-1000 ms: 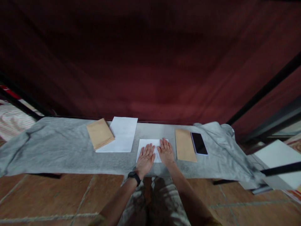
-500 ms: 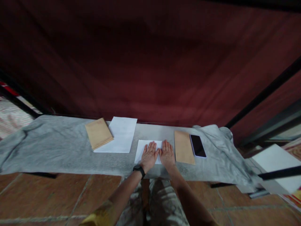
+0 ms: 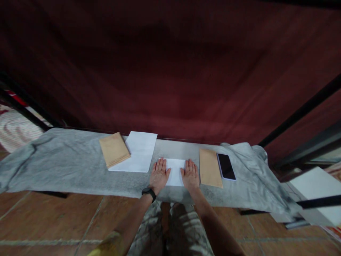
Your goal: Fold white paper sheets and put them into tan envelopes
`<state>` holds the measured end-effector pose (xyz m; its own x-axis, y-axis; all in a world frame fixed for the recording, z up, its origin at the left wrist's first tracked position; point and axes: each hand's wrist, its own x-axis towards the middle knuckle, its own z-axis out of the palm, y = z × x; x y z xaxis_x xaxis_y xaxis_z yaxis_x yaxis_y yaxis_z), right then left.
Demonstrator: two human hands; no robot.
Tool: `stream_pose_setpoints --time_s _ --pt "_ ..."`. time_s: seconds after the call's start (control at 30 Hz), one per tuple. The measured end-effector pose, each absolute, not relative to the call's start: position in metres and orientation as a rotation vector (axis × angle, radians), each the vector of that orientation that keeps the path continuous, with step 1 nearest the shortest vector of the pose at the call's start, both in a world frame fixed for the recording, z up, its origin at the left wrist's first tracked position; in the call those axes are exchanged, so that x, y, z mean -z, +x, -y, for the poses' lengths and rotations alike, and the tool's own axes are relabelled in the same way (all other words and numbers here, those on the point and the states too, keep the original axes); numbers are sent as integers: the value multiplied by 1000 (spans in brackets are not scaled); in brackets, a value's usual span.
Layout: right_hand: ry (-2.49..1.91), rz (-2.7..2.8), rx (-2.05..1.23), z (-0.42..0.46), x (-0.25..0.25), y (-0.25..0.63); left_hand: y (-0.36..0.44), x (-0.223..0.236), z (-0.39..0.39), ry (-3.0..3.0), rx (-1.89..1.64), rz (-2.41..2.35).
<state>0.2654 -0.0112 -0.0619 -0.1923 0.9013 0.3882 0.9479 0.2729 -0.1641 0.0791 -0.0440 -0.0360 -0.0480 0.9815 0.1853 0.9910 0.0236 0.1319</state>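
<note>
at the left, a long stretch of the cloth-covered surface (image 3: 71,163) runs out, softly creased, which gives plenty of room for moving on that side. next comes a stack of brown envelopes (image 3: 114,150), turned at an angle and lapping over the left part of the large white paper (image 3: 140,151); its weight probably helps keep that paper from sliding, and both seem set aside within easy reach. the paper's far edge lies near the back of the surface, by the dark red backdrop (image 3: 173,89).

a strip of grey cloth separates that paper from the left hand (image 3: 159,175), which lies flat, palm down, fingers side by side and thumb angled inward, with a dark watch (image 3: 149,194) at its wrist. in the middle, directly in front of the person, is the small white sheet (image 3: 176,174). the left hand covers its left end and the right hand (image 3: 191,176) its right end, likewise flat with the thumb turned inward; the placing looks meant to hold the sheet flat by both ends. its far and near edges show between the hands, with cloth beyond each.

just beside the right hand lies a single brown envelope (image 3: 210,168), so room is tight there. a phone (image 3: 226,166) lies along its right side; i cannot tell whether they touch. farther right, the cloth bunches into folds.
</note>
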Motion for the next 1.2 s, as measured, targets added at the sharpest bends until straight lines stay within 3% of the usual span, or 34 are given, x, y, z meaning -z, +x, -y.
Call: stream_pose_setpoints --time_s 0.2,0.5,1.2 --pt "-1683 2087 145 9 57 257 80 34 44 -2121 345 2211" --pt "-1519 2338 -141 20 46 209 78 34 46 -2139 322 2172" --pt "-1663 2116 184 22 64 261 78 33 46 -2131 324 2168"
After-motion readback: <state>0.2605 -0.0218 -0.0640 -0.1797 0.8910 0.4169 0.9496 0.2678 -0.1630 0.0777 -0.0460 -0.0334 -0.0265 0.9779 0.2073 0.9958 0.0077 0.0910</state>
